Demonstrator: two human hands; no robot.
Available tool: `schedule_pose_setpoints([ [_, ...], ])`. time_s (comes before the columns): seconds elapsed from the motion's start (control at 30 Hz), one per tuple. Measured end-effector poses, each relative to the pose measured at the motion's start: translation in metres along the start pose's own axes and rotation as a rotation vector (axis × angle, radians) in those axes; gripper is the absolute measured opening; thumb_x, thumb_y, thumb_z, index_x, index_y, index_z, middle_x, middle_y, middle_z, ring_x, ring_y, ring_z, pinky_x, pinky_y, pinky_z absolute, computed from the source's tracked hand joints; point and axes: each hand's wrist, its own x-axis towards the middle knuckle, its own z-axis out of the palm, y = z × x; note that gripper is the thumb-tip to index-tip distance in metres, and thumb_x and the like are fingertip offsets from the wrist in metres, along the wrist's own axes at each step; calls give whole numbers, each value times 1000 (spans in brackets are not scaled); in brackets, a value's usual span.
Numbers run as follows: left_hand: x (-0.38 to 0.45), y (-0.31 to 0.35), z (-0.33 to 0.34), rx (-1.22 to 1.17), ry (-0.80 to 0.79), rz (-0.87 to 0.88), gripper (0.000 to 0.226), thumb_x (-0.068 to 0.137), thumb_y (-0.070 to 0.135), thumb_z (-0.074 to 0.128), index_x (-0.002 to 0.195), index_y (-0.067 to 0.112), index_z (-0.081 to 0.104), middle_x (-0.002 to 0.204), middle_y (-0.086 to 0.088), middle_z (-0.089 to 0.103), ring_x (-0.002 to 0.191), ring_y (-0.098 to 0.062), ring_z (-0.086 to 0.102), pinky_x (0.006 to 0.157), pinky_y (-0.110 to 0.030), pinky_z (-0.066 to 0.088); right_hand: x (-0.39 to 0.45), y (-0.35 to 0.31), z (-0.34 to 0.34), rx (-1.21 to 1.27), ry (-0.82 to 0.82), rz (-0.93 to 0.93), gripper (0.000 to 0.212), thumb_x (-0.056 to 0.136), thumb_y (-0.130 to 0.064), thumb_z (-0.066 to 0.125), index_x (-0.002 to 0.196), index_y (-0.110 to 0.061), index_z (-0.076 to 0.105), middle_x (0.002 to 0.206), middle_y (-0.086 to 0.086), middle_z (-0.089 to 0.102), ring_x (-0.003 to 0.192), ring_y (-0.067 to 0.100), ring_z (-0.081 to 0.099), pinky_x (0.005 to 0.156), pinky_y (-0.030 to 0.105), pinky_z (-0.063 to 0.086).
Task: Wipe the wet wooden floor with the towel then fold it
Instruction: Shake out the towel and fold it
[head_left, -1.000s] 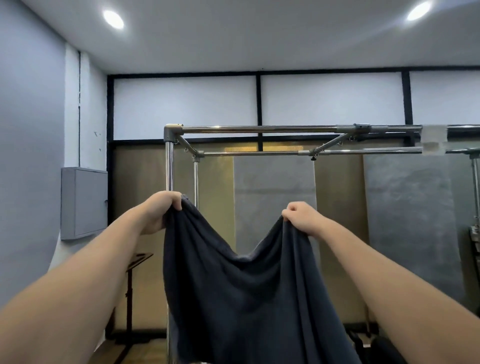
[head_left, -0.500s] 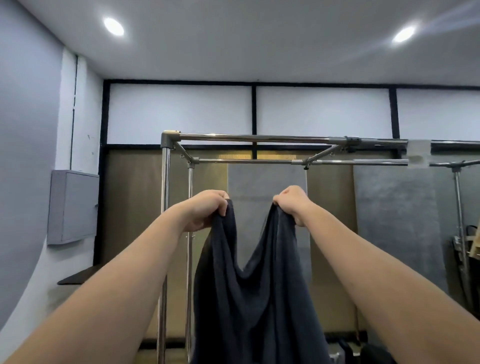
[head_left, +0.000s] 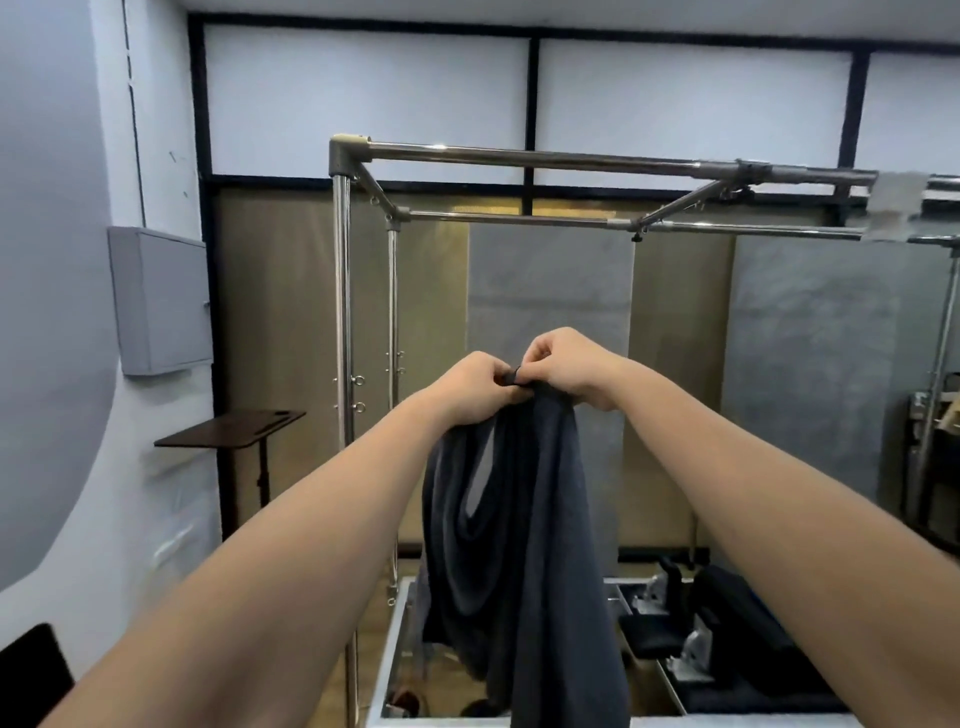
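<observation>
Left hand (head_left: 470, 387), right hand (head_left: 569, 366) meeting, pinching towel (head_left: 519, 519) corners

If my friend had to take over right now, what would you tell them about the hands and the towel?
Left hand: grips a top corner of the towel.
Right hand: grips the other top corner; the two hands touch.
Towel: hangs doubled in the air in front of the metal rack.
Done: the first fold, corners brought together. Whether the floor got wiped cannot be seen.
Left: fold it smaller and put it down.
</observation>
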Motion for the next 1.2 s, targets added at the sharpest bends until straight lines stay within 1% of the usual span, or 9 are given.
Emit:
schedule_pose_setpoints([
  [0.2,-12,-17,21,112,-55,23,39,92,33,64,55,22,55,49,12,44,46,-3,36,46,-19,30,-23,54,33,104,-68,-22,26,95,-35,66,76,-19,57,63,-7,50,57,9,41,47,19,32],
  [0.3,-18,-25,34,157,-119,23,22,92,26,62,72,20,70,59,10,54,52,-1,43,48,-12,33,-39,86,56,247,-148,18,33,97,-44,61,84,-15,55,73,2,49,67,16,44,57,30,33],
  [0.37,-22,-33,43,154,-128,0,16,93,24,61,84,21,74,62,13,59,53,4,50,51,-9,34,-47,109,71,315,-184,42,37,95,-41,65,97,-4,60,88,9,65,81,22,61,68,38,48],
  [0.43,-24,-44,48,120,-100,-38,20,94,24,61,76,25,70,57,18,54,48,9,49,48,-7,34,-56,135,88,265,-266,88,40,89,-36,73,112,-4,67,109,10,74,101,26,70,88,46,57],
  [0.63,-25,-80,38,-131,164,-286,19,94,30,61,91,18,75,79,2,64,68,-12,55,64,-24,42,-94,231,138,-103,-513,307,38,79,-42,81,109,-21,70,104,-4,75,98,21,71,91,40,56],
  [0.8,-26,-105,30,-122,225,-420,25,93,33,60,92,13,75,83,-6,65,76,-21,57,72,-29,46,-102,252,145,254,-349,414,30,80,-40,81,104,-25,72,96,-4,78,90,17,74,83,37,58],
  [1.0,-38,-133,55,-115,184,-595,18,92,24,62,82,11,70,77,-6,58,73,-21,51,58,-25,40,-71,208,142,687,-166,373,13,89,-17,73,99,-10,77,91,12,76,73,24,71,70,39,57],
  [1.13,-43,-146,70,-343,116,-809,40,88,31,72,114,2,62,104,-10,62,97,-30,62,89,-38,52,-53,176,152,751,-99,465,2,90,-13,69,90,-13,71,81,14,66,69,28,62,77,45,52],
  [1.2,-48,-143,71,-451,91,-879,41,87,36,69,115,8,58,108,-6,58,95,-30,58,86,-42,51,-49,164,161,789,-98,550,6,90,-15,71,87,-13,66,72,13,61,66,28,59,78,43,51],
])
